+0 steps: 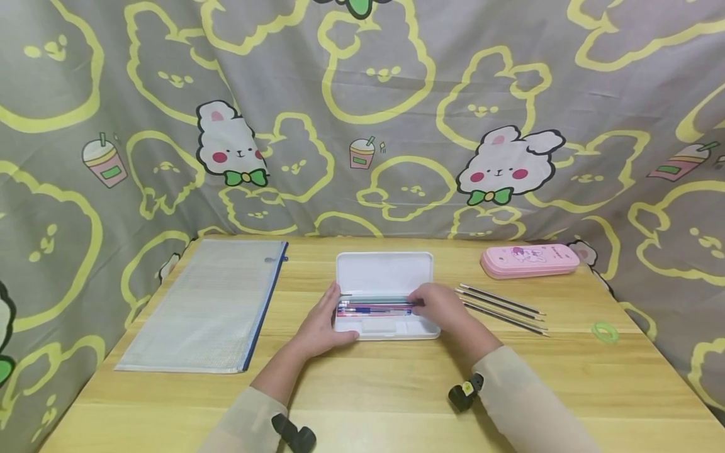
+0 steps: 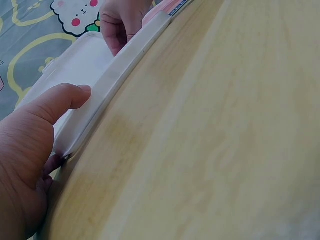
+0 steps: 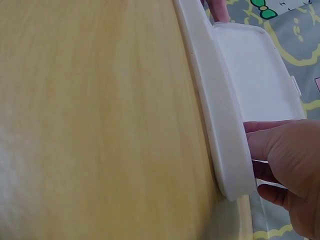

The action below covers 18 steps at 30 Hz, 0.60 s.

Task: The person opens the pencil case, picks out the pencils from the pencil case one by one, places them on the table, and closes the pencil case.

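Note:
A white pencil case (image 1: pixel 385 274) lies with its lid raised at the back. Inside it lie several pens and pencils (image 1: pixel 368 308), blue, red and green among them, along the back compartment. My left hand (image 1: pixel 321 328) grips the case's left end; its thumb lies over the front rim in the left wrist view, the other fingers at the end wall. My right hand (image 1: pixel 444 306) reaches over the right end, with bent fingers (image 3: pixel 270 142) down inside at the ends of the pens. Those fingertips are hidden, so I cannot tell whether they pinch a pen.
Several dark pencils (image 1: pixel 504 308) lie side by side right of the case. Behind them sits a pink pencil case (image 1: pixel 529 260), closed. A green ring (image 1: pixel 605 332) is at the far right. On the left lies a mesh zip pouch (image 1: pixel 204 308). A patterned curtain (image 1: pixel 362 94) hangs behind the table (image 1: pixel 362 396).

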Each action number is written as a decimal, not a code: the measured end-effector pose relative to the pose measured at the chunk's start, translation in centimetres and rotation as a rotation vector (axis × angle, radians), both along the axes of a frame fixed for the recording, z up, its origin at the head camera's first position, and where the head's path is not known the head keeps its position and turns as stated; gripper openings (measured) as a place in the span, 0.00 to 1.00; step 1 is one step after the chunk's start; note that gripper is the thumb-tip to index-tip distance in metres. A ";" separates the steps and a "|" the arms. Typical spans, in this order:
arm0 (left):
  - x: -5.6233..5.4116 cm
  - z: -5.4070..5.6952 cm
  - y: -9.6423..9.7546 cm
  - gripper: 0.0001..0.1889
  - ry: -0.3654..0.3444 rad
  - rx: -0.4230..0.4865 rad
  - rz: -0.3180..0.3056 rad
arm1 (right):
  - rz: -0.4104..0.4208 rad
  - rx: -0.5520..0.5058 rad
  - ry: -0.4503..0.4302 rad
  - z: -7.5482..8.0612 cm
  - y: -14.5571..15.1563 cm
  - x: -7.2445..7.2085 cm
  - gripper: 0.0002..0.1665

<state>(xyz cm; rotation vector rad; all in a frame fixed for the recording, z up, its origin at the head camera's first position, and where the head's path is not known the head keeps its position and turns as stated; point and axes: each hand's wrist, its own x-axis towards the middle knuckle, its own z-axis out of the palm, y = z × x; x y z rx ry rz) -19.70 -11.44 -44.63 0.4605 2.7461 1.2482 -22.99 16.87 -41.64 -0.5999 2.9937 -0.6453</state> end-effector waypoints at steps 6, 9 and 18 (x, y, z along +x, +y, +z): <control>0.0 -0.1 0.0 0.60 0.008 0.000 -0.003 | 0.051 0.090 0.094 -0.2 -0.2 0.1 0.11; 0.0 -0.1 0.0 0.61 0.011 0.002 -0.004 | 0.087 0.110 0.146 -0.4 -0.1 0.1 0.10; 0.0 -0.2 0.0 0.61 0.012 0.009 0.000 | 0.102 0.066 0.134 -0.7 0.1 0.0 0.10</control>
